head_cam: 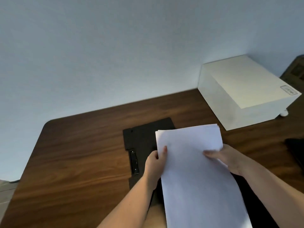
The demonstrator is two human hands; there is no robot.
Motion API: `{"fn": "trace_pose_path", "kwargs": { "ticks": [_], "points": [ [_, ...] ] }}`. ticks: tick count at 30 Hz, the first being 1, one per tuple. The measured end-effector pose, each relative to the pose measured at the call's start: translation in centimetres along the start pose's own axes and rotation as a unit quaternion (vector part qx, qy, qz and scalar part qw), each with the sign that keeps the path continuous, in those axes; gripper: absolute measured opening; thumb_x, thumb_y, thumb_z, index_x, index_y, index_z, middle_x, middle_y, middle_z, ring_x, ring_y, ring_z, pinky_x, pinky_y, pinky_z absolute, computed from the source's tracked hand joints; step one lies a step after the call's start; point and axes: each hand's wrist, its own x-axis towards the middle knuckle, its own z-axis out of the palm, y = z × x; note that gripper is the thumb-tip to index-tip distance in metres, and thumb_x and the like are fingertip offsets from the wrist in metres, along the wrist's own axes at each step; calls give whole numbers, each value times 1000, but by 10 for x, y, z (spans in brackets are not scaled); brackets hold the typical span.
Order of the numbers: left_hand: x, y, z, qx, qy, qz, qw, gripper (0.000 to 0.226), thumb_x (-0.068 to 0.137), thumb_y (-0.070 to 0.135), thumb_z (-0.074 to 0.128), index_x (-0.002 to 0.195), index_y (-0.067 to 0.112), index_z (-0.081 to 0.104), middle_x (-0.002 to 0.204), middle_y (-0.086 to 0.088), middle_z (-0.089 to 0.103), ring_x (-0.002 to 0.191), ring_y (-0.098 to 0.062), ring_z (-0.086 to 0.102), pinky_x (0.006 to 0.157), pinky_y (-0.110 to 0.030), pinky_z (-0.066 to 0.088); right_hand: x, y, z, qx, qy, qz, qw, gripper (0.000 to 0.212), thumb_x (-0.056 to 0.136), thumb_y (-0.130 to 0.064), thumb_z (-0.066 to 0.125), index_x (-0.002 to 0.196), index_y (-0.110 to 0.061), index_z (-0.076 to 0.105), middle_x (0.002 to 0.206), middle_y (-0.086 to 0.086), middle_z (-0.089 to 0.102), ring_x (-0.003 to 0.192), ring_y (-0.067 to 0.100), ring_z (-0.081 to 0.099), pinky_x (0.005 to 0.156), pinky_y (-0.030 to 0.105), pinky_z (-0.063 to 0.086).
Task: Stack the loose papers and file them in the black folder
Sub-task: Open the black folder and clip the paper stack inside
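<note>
Papers (195, 170) fill the near part of my only view, the head camera: a white sheaf held up off the counter (79, 153), its far edge fanned a little so the sheets are not yet flush. My left hand (155, 163) clasps the left edge, thumb on top and fingers behind; my right hand (225, 157) clasps the right edge with fingers laid flat across the face. Both hands are closed on the stack, neither is free. Just beyond and under my left hand lies the black folder (141, 140), open flat on the counter, with its metal clip (134, 162) running along the spine just left of that hand. Well beyond my right hand stands a white box (243, 92), clear of the work. I judge the step in hand to be squaring the stack before filing. To do it well I would loosen both grips slightly, tap the lower edge on the counter until the fanned edge closes, then lower the sheaf onto the folder with one long edge against the clip side, keeping the sheets from sliding apart.
</note>
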Motion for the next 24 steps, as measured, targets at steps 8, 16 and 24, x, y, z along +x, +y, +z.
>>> {"fn": "trace_pose_path", "kwargs": {
  "ticks": [8,16,24],
  "points": [
    [28,-29,20,472,-36,114,874,68,100,42,39,157,17,11,166,-1,5,153,-23,5,121,-39,16,11,14,-56,23,103,17,994,29,80,-1,71,108,6,66,90,16,75,86,37,69,85,47,54],
    [45,-19,-10,479,-40,68,874,74,92,54,47,154,22,20,166,4,6,153,-26,-6,118,-61,9,39,3,-30,-57,99,14,993,38,79,-22,75,113,-7,65,110,15,68,101,35,64,98,50,49],
    [48,1,0,454,-18,22,891,63,88,41,56,143,23,30,158,-3,11,149,-28,15,110,-71,20,53,-6,-13,-72,97,20,992,45,79,-23,76,118,-6,63,114,15,67,103,35,63,99,50,48]
  ]
}}
